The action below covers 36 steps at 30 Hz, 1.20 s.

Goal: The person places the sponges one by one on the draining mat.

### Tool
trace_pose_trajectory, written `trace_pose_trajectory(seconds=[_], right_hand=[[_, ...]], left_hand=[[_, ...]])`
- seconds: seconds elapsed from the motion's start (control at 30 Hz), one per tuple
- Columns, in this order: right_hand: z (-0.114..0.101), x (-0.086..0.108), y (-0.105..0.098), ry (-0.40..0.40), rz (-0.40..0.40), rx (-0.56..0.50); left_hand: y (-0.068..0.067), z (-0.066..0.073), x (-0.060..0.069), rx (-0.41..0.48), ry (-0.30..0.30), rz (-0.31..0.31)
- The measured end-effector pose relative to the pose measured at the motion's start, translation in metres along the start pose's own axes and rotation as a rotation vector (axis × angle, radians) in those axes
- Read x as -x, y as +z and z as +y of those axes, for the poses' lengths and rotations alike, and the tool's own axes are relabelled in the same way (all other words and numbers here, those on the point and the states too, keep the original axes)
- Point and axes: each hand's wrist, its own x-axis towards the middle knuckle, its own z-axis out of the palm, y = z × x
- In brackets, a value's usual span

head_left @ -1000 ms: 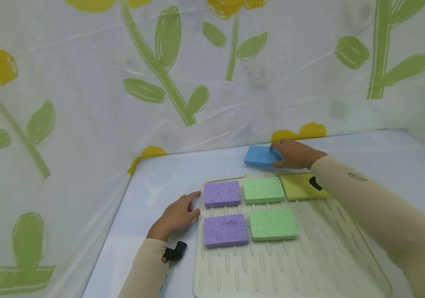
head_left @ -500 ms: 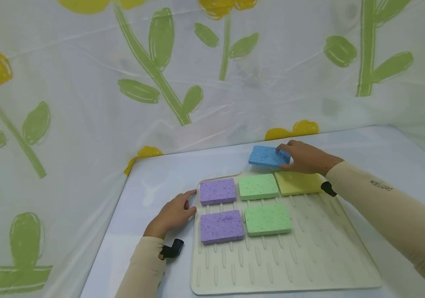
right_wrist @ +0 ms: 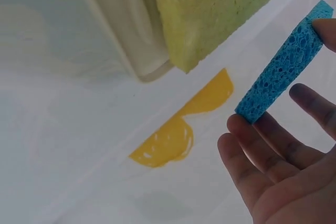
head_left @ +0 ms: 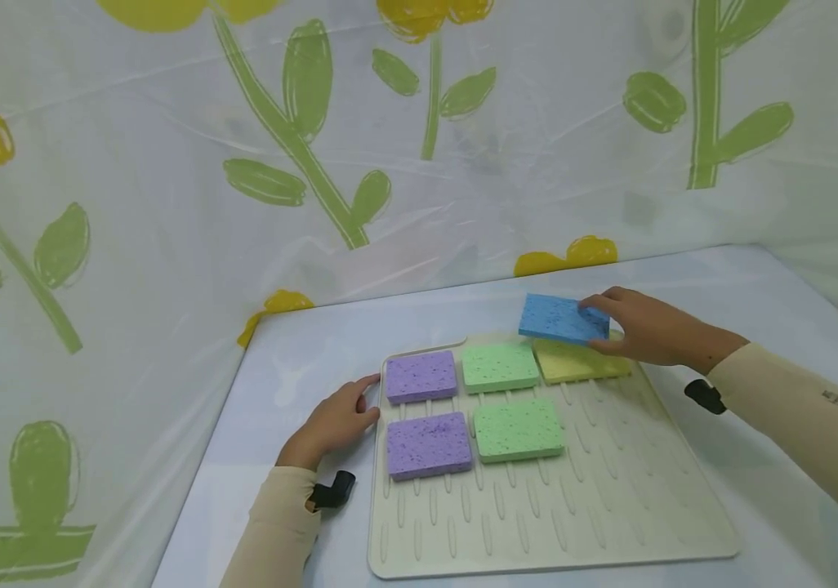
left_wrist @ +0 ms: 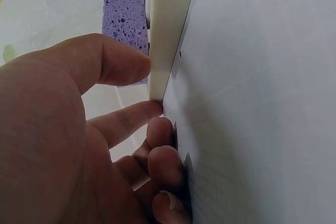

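My right hand pinches a blue sponge by its right end, between thumb and fingers. In the head view the sponge overlaps the far edge of the cream ridged tray; the right wrist view shows it off the surface. Just below it in the head view lies a yellow sponge, partly covered. At the tray's left rim my left hand rests, thumb and index finger touching the side wall. Two purple sponges and two green sponges lie on the tray in rows.
A white table carries the tray. Behind and to the left hangs a flower-printed curtain, meeting the table's far edge. Ridged tray surface lies in front of the yellow sponge and right of the front green one.
The right hand has carried the blue sponge to the right and slightly nearer, from behind the tray to above its far edge. The left hand stays at the tray's rim.
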Motion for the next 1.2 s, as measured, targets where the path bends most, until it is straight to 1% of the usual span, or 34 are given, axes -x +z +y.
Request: trace_pose_trajectory(seconds=[0.13, 0.27, 0.43, 0.57, 0.73, 0.87, 1.0, 1.2], right_hand=[[0.001, 0.016, -0.005, 0.011, 0.013, -0.002], [0.000, 0.032, -0.005, 0.004, 0.023, -0.006], [-0.005, 0.047, 0.004, -0.034, 0.050, 0.001], [-0.005, 0.060, 0.015, -0.051, 0.037, 0.004], [-0.002, 0.076, 0.028, -0.093, 0.029, 0.004], [0.001, 0.083, 0.036, -0.148, 0.050, 0.027], [0.002, 0.083, 0.043, -0.209, 0.080, 0.043], [0.003, 0.084, 0.048, -0.227, 0.078, 0.056]], left_hand=[[-0.003, 0.001, -0.004, -0.006, 0.018, 0.008], [-0.006, 0.002, -0.007, -0.017, 0.028, 0.013], [-0.008, -0.003, -0.007, -0.014, 0.020, 0.013], [-0.011, -0.009, -0.003, -0.013, 0.012, 0.014], [-0.010, -0.013, 0.001, -0.007, 0.001, 0.014], [-0.010, -0.012, 0.004, 0.008, -0.003, 0.020], [-0.010, -0.013, 0.006, 0.012, -0.006, 0.022], [-0.009, -0.012, 0.006, 0.042, 0.003, 0.016]])
